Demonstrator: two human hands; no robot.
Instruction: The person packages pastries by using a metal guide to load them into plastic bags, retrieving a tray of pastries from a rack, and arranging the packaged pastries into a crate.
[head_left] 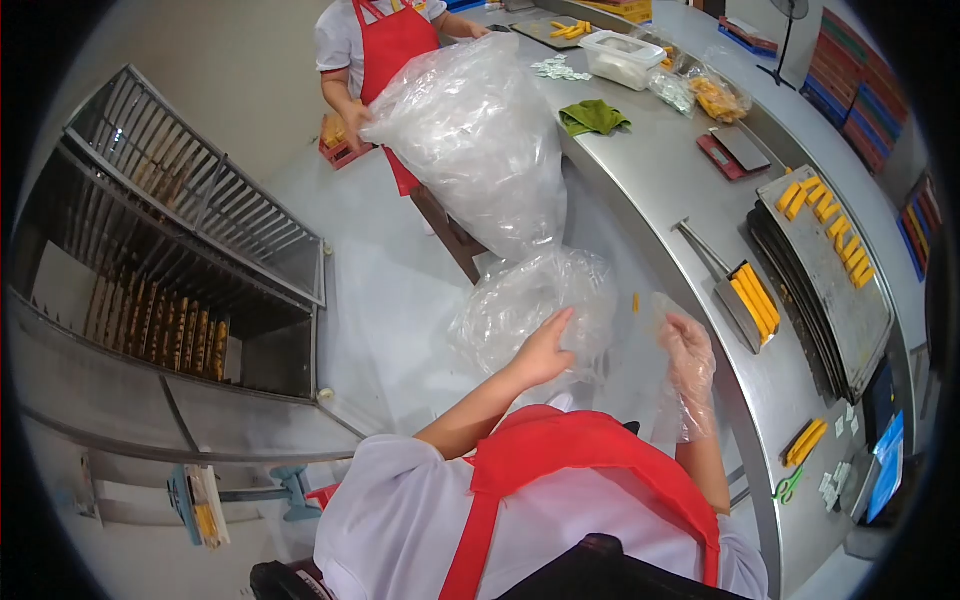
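My left hand is bare, its index finger stretched out and its thumb apart. It is in front of a crumpled clear plastic bag low over the floor; whether it touches the bag I cannot tell. My right hand wears a thin clear plastic glove, with the fingers bent together beside the steel table's edge. Clear film hangs left of these fingers; whether it is loose glove or a separate piece is unclear. A co-worker in a red apron holds a large, full-looking clear plastic bag.
The steel table bears a scoop with yellow sticks, stacked trays, a red scale, a green cloth and green scissors. A metal rack cabinet stands left. One yellow stick lies near the bag.
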